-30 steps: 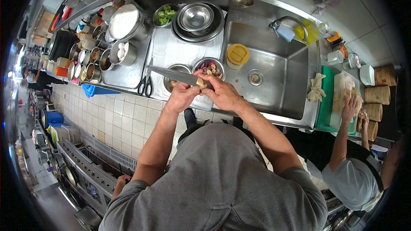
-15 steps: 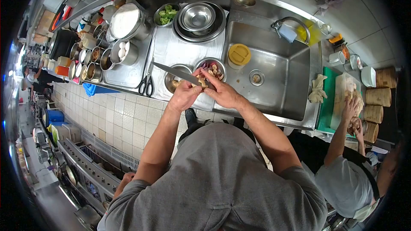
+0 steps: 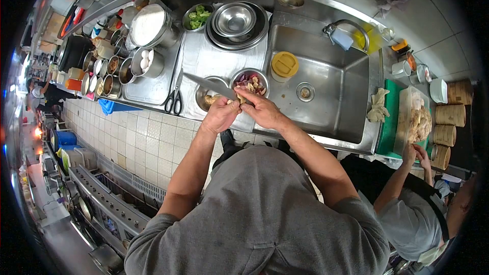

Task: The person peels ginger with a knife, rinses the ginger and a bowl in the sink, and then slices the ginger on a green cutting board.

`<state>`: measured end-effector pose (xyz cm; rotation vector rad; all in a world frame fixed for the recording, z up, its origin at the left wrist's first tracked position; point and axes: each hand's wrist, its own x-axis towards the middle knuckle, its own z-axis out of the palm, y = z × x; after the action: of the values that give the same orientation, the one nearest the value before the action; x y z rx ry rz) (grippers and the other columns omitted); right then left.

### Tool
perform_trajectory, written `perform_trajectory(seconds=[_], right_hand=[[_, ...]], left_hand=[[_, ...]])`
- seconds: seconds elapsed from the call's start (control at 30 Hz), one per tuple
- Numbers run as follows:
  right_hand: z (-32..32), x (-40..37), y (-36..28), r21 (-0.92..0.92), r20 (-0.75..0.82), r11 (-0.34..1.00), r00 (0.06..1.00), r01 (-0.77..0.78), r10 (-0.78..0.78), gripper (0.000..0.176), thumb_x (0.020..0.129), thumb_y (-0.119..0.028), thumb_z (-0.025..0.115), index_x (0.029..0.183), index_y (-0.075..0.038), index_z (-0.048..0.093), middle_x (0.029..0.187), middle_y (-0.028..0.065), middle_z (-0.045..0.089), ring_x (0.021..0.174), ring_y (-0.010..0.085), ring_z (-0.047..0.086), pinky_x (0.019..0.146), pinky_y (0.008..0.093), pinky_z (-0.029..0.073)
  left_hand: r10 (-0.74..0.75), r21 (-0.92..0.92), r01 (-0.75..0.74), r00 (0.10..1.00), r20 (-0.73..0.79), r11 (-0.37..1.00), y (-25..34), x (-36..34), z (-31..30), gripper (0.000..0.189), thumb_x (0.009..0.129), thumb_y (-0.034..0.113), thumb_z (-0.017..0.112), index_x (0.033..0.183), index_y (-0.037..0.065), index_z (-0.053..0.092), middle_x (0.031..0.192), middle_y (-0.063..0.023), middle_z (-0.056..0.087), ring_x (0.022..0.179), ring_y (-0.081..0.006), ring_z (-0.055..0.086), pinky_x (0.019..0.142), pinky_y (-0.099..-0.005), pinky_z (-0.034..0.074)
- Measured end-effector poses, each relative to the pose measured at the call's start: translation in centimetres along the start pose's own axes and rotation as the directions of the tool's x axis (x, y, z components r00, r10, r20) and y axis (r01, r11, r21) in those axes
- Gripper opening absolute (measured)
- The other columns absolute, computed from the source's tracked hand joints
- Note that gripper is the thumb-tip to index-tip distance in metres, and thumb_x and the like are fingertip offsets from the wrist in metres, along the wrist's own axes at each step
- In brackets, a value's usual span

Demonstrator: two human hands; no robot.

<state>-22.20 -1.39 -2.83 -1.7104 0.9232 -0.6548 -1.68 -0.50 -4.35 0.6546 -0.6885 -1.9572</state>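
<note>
Over the front edge of the steel worktop [image 3: 224,63], both hands of the wearer are brought together at the knife [image 3: 208,84]. Right hand [image 3: 264,112]: grip closed around the knife, handle hidden by the palm; blade points away to the upper left, above the near bowl [image 3: 199,101], which contains pale brown pieces. Left hand [image 3: 222,115]: grip narrow, thumb and fingers pinched at a small pale yellowish piece [image 3: 242,99], which lies between the two hands, close to the blade; exact contact is hidden by the fingers.

Just beyond the right hand: second bowl [image 3: 235,79], holding red-purple and pale chunks. Left of the near bowl: scissors [image 3: 173,103], black handles toward the wearer. Yellow-lidded container [image 3: 284,65] stands in the sink [image 3: 336,81]. Farther back: stacked metal bowls [image 3: 235,19], next to a bowl of greens [image 3: 199,17]. At far right, a co-worker's hands [image 3: 410,155] are near a clear tub [image 3: 401,125] of pale food.
</note>
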Motion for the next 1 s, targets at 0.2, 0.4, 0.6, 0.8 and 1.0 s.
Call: perform_trajectory(seconds=[0.2, 0.4, 0.6, 0.8, 1.0], right_hand=[[-0.5, 0.4, 0.6, -0.08, -0.177, 0.953, 0.945, -0.292, 0.275, 0.078, 0.099, -0.026, 0.064, 0.164, -0.015, 0.023, 0.157, 0.0237, 0.046, 0.14, 0.0396, 0.051, 0.116, 0.0437, 0.043], [-1.9, 0.3, 0.1, -0.117, -0.149, 0.955, 0.955, -0.273, 0.255, 0.094, 0.091, -0.014, 0.066, 0.164, -0.006, 0.009, 0.146, 0.0316, 0.052, 0.133, 0.0441, 0.056, 0.11, 0.0481, 0.047], [-2.3, -1.2, -0.7, -0.181, -0.224, 0.943, 0.946, -0.278, 0.236, 0.093, 0.09, -0.01, 0.064, 0.165, -0.008, 0.01, 0.142, 0.0336, 0.053, 0.128, 0.0467, 0.058, 0.107, 0.0502, 0.048], [-4.3, -5.7, -3.7, -0.32, -0.142, 0.81, 0.871, -0.491, 0.471, 0.093, 0.089, -0.011, 0.064, 0.165, -0.009, 0.011, 0.145, 0.036, 0.05, 0.13, 0.0497, 0.055, 0.111, 0.0488, 0.045], [-8.0, -13.4, -5.9, -0.427, -0.194, 0.732, 0.845, -0.53, 0.498, 0.088, 0.091, -0.018, 0.067, 0.164, -0.013, 0.018, 0.133, 0.0345, 0.059, 0.125, 0.0482, 0.059, 0.108, 0.0501, 0.047]], left_hand=[[-0.005, 0.583, 0.183, 0.956, -0.293, 0.791, 0.5, -0.2, 0.9, 0.042, 0.096, 0.007, 0.069, 0.136, 0.005, 0.056, 0.115, -0.0069, 0.066, 0.096, -0.0166, 0.062, 0.083, -0.0313, 0.051], [-0.134, 0.997, 0.058, 0.99, -0.051, 0.049, 2.4, -0.7, 7.0, 0.084, 0.081, -0.004, 0.058, 0.159, 0.021, 0.038, 0.126, -0.0229, 0.066, 0.108, -0.0361, 0.066, 0.094, -0.043, 0.054], [-0.111, 0.961, 0.139, 0.979, -0.169, -0.24, 1.8, 0.6, 7.2, 0.083, 0.082, 0.0, 0.054, 0.158, 0.031, 0.04, 0.119, -0.0236, 0.071, 0.109, -0.041, 0.068, 0.091, -0.0502, 0.056], [-0.112, 0.94, 0.19, 0.967, -0.229, -0.283, 0.9, 3.0, 3.5, 0.079, 0.082, 0.003, 0.057, 0.158, 0.023, 0.041, 0.123, -0.0258, 0.068, 0.112, -0.044, 0.066, 0.097, -0.0499, 0.054], [-0.086, 0.974, 0.083, 0.991, -0.103, -0.209, 2.7, 3.0, 1.6, 0.078, 0.085, 0.005, 0.055, 0.16, 0.021, 0.037, 0.124, -0.0242, 0.069, 0.11, -0.0407, 0.068, 0.098, -0.0479, 0.053]])
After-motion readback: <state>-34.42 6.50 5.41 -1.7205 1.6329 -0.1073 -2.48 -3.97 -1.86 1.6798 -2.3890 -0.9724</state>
